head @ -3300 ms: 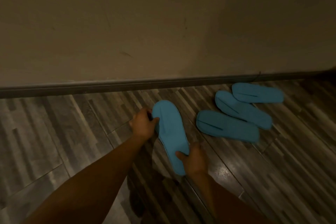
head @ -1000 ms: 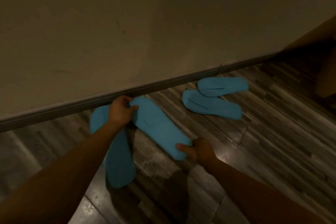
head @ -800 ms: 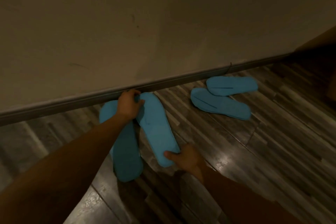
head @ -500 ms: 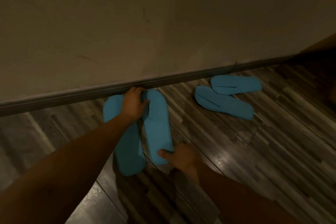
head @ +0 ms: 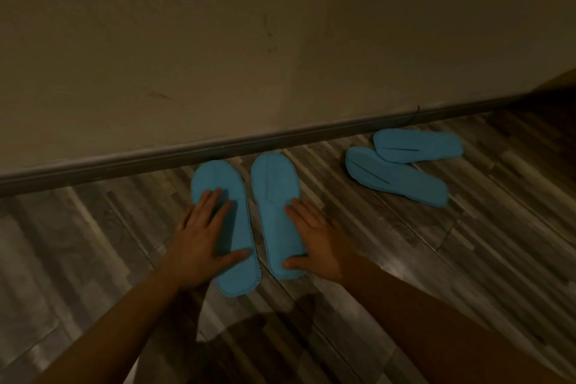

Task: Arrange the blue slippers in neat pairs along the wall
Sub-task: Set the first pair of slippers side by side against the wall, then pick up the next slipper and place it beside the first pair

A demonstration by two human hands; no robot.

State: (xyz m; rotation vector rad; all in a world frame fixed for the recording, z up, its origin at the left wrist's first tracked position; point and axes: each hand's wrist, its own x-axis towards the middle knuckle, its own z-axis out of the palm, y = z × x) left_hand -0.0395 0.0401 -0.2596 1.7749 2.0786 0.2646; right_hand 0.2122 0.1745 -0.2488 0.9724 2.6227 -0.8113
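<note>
- Four blue slippers lie on the dim wood-plank floor [head: 467,259], all flat with the soles up as far as the weak light lets me judge.
- Left slipper [head: 230,227] and right slipper [head: 276,218] form a pair side by side, toes pointing at the baseboard [head: 124,162] and close to it; whether the toes touch it is hard to make out.
- Left hand [head: 202,243] lies flat on the left slipper, fingers spread, thumb across the heel part; it covers that slipper's outer edge.
- Right hand [head: 314,243] rests flat against the outer edge of the right slipper, fingers spread, thumb on the heel; neither hand is pinching anything.
- Both forearms run out of the bottom of the view, cut off there, and their shadow darkens the floor below the pair.
- Off to the right, well apart from the pair, a third slipper [head: 399,181] lies slantwise, and a fourth slipper [head: 420,150] lies nearly parallel to the baseboard with its end overlapping the third one's toe.
- Behind everything stands the plain wall [head: 280,40], with faint scuffs; a thin dark strand sticks up at the baseboard near the fourth slipper, too small to identify.
- Far right corner sinks into darkness, and what stands there cannot be told.
</note>
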